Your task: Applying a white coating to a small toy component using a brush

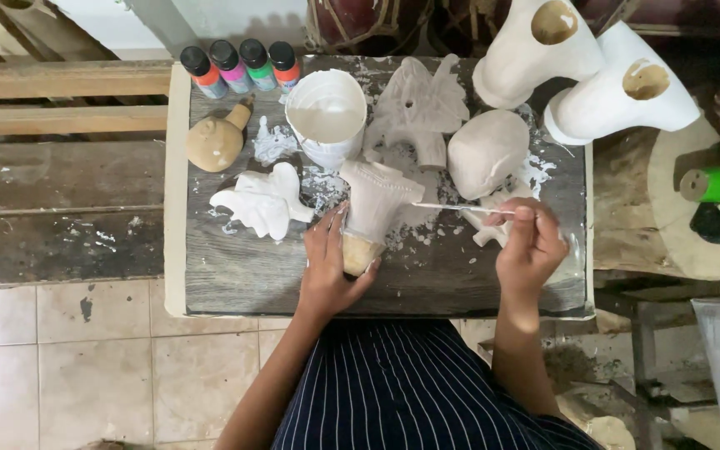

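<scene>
My left hand (331,262) grips the bare wooden base of a carved wooden figure (374,208) whose upper part is coated white. It lies on a grey wooden board (227,267). My right hand (528,246) holds a thin paintbrush (452,207), its tip touching the figure's right side. A white pot of white paint (327,117) stands just behind the figure.
On the board lie a white-painted carving (264,202), an unpainted round wooden piece (217,140), an unpainted winged carving (418,104) and a white rounded piece (485,152). Several small paint bottles (242,67) stand at the back left. Two white hollow forms (581,71) lean at the back right.
</scene>
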